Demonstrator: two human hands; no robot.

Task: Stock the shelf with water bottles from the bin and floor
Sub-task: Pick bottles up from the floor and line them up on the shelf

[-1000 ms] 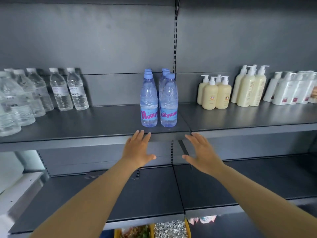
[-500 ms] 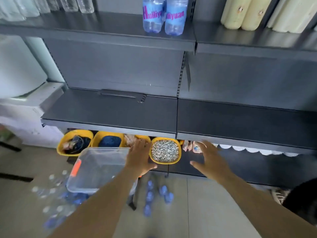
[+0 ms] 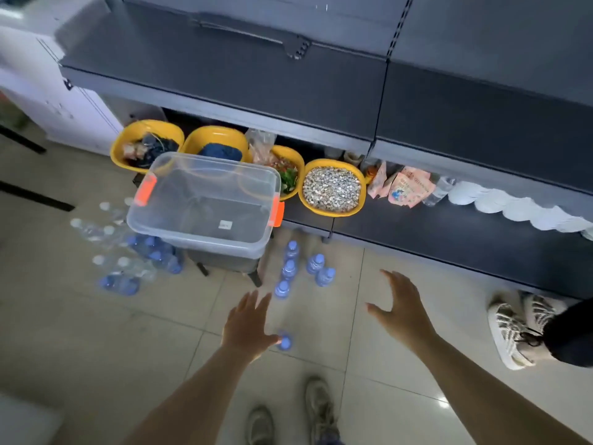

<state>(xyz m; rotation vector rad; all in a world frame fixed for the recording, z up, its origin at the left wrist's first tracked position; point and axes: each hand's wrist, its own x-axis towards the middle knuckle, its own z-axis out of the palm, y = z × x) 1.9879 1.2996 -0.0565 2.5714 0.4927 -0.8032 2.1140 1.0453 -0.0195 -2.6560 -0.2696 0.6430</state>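
Several blue-capped water bottles [image 3: 290, 269] stand upright on the tiled floor in front of the dark shelf [image 3: 288, 88]. One more blue-capped bottle [image 3: 284, 342] stands nearer me, right beside the thumb of my left hand [image 3: 248, 322]. That hand hovers with straight fingers and holds nothing. My right hand [image 3: 399, 308] is spread open above the floor, to the right of the bottles. A clear plastic bin [image 3: 205, 203] with orange latches rests on a stool; it looks empty. More bottles, white-capped and blue-capped [image 3: 118, 248], stand on the floor left of the bin.
Yellow bowls [image 3: 332, 187] of small goods, snack packets [image 3: 406, 186] and white paper plates [image 3: 519, 208] line the lowest shelf. Another person's sneakers [image 3: 513, 329] stand at the right. My own shoes [image 3: 317, 409] show at the bottom. A white cabinet [image 3: 48, 101] stands at left.
My view has swung down from the stocked upper shelf to the floor. Both hands have dropped, empty, from shelf height to just above the floor bottles.
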